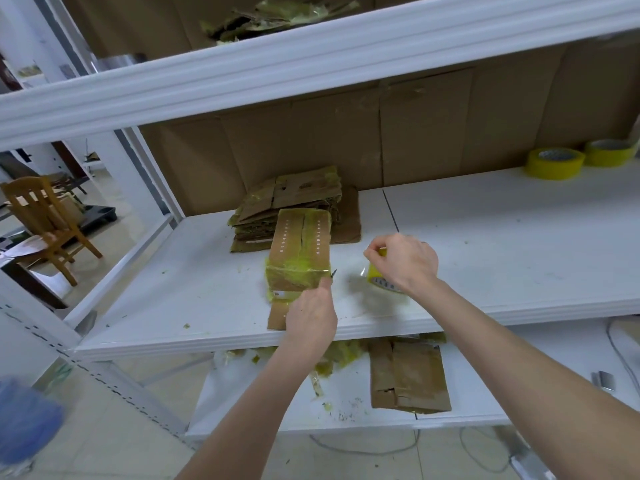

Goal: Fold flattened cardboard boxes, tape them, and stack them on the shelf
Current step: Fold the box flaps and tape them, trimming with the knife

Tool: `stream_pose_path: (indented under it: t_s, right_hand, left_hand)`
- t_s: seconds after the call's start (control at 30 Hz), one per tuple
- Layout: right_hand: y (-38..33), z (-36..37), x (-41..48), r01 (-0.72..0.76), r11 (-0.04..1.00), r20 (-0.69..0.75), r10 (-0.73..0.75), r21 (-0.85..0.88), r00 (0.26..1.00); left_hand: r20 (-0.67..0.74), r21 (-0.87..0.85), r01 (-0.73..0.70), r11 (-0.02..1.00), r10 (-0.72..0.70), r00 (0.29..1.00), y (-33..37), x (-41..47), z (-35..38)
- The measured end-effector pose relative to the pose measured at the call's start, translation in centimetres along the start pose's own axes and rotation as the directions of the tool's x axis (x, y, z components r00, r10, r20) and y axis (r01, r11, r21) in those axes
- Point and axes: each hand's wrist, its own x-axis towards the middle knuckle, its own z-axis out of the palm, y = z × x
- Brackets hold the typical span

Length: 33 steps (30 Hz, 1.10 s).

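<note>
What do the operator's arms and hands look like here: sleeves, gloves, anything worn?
No gloves on the left hand or the right hand. The left forearm and right forearm are uncovered as far as the frame shows, with no sleeve cuff in view. There is no watch or wristband and no ring I can make out. A small dark spot by the right knuckles is too small to identify.

bare shelf (519,244) right of box (299,251), flattened stack (294,206) behind
</note>
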Motion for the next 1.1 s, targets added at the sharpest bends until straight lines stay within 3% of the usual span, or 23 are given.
stream_pose_path:
  t_s: [0.23, 0.37, 0.43, 0.57, 0.8, 0.83, 0.9, 1.0, 1.1]
  right_hand:
    - [2.2, 1.8, 0.5, -0.202, 0.866, -0.010, 0.232, 0.458, 0.973]
    - [2.7, 1.9, 0.9, -0.229, 0.818, -0.042, 0.294, 0.529, 0.955]
    - [3.0, 1.6, 1.1, -0.239, 0.795, -0.057, 0.324, 0.558, 0.944]
    - [3.8, 0.9, 1.3, -0.239, 0.798, -0.078, 0.336, 0.554, 0.939]
    - [6.6, -0.2, 1.2, -0.267, 0.824, -0.075, 0.349, 0.500, 0.934]
    - [6.9, -0.3, 1.1, -0.268, 0.829, -0.075, 0.346, 0.490, 0.935]
    - [7.6, -0.3, 1.0, -0.263, 0.843, -0.080, 0.337, 0.469, 0.938]
    - [8.0, -0.2, 1.0, -0.250, 0.866, -0.081, 0.313, 0.432, 0.946]
    - [7.7, 0.1, 1.0, -0.217, 0.894, -0.082, 0.269, 0.391, 0.960]
  left_hand:
    - [0.017, 0.109, -0.103, 0.989, 0.102, 0.995, -1.1, -1.4, 1.2]
    - [-0.092, -0.072, -0.160, 0.985, 0.153, 0.984, -1.1, -1.0, 1.7]
    - [-0.080, -0.172, -0.194, 0.966, 0.182, 0.980, 0.0, -0.3, 2.3]
    - [-0.006, -0.201, -0.214, 0.956, 0.217, 0.976, 2.7, 2.5, 4.0]
    - [0.101, -0.092, -0.230, 0.969, 0.239, 0.966, 3.7, 7.0, 7.4]
    - [0.063, -0.122, -0.229, 0.966, 0.238, 0.969, 3.9, 7.3, 7.5]
    - [-0.118, -0.352, -0.208, 0.913, 0.177, 0.977, 4.9, 7.5, 6.7]
    - [-0.339, -0.610, -0.306, 0.731, 0.108, 0.935, 7.1, 7.4, 3.7]
    - [-0.283, -0.586, -0.337, 0.737, 0.203, 0.937, 8.3, 7.5, 1.6]
